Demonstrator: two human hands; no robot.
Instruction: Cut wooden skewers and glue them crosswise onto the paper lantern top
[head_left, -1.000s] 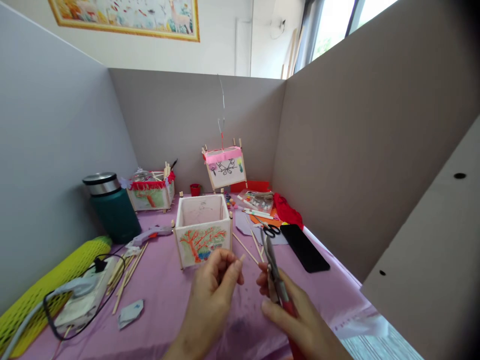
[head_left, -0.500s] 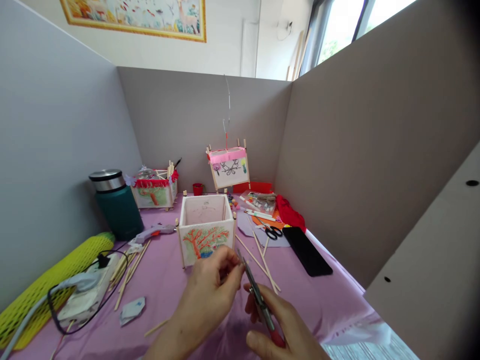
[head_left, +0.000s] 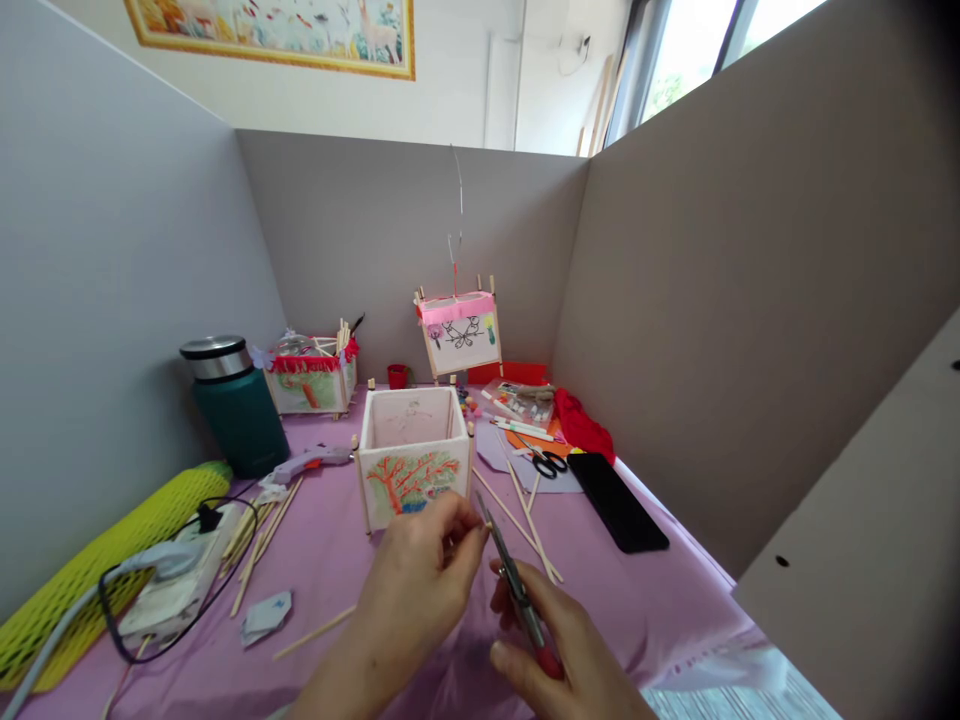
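My left hand [head_left: 431, 560] is closed, thumb and fingers pinching a thin wooden stick [head_left: 315, 633]. The stick passes behind the hand; its long end sticks out at the left and a small tip shows past the fingertips. My right hand [head_left: 574, 640] grips a pair of shears [head_left: 517, 585] with grey metal blades and a red handle. Their blades point up and away, right beside the stick's tip; whether they touch it I cannot tell. Just beyond my hands stands an open white box [head_left: 412, 480] with wooden corner posts and a drawn red tree.
At the left are a green bottle [head_left: 236, 410], a glue gun [head_left: 311, 462], a power strip [head_left: 176, 580] and loose sticks [head_left: 270, 530]. Black scissors [head_left: 549, 463] and a phone [head_left: 619, 503] lie at the right. A small picture lantern [head_left: 461, 335] stands behind the box.
The wooden stick's long end has shifted left and slightly up, with more of it showing. Its tip now shows at the shears' blades. Both hands stay nearly in place.
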